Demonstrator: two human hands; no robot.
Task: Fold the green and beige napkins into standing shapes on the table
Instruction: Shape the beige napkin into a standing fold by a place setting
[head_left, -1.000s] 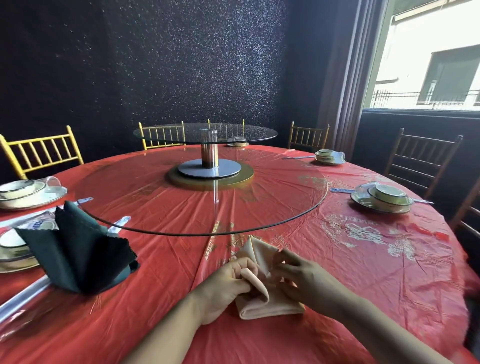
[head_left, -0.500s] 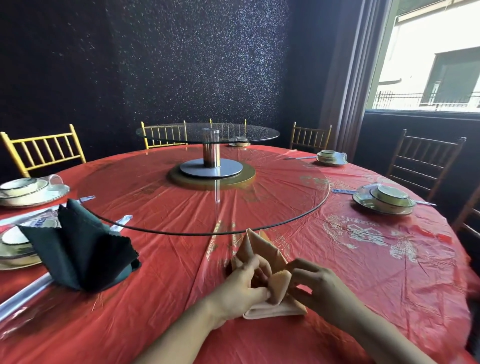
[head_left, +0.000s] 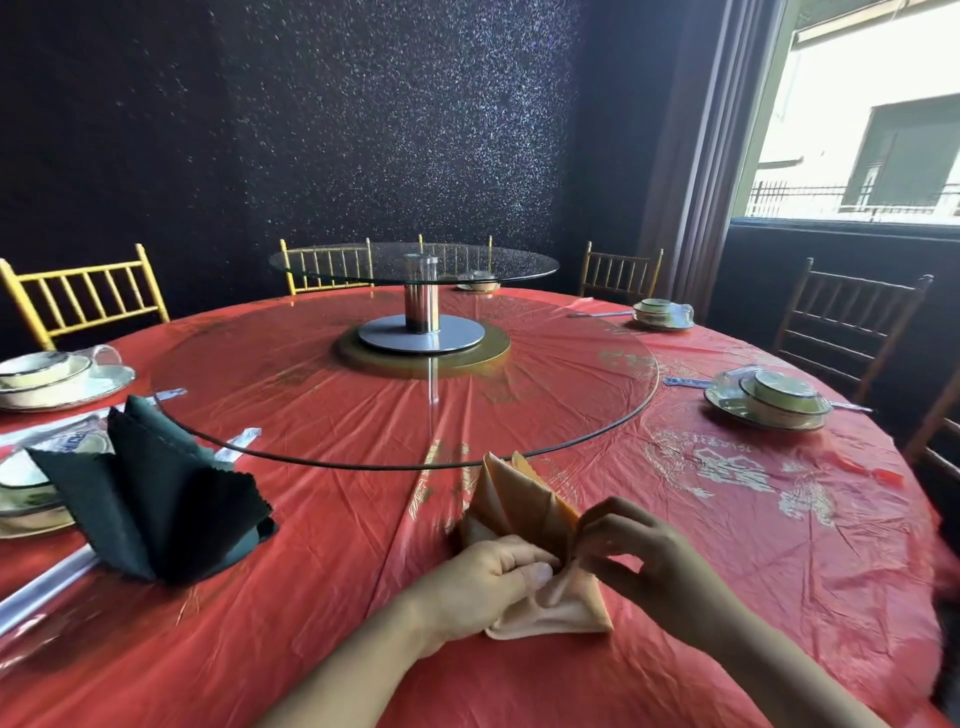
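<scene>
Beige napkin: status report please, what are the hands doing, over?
Left hand grips beige napkin at base; right hand pinches a fold. Half raised, hand-held. Green napkin standing, off left. Nothing blocking.

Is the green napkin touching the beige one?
Apart. The head view shows the green napkin standing at the left and the beige napkin near the middle, with bare red tablecloth between them.

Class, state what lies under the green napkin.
Around the green napkin, red tablecloth shows; a plate disappears behind its left side. Anything directly beneath is covered.
</scene>
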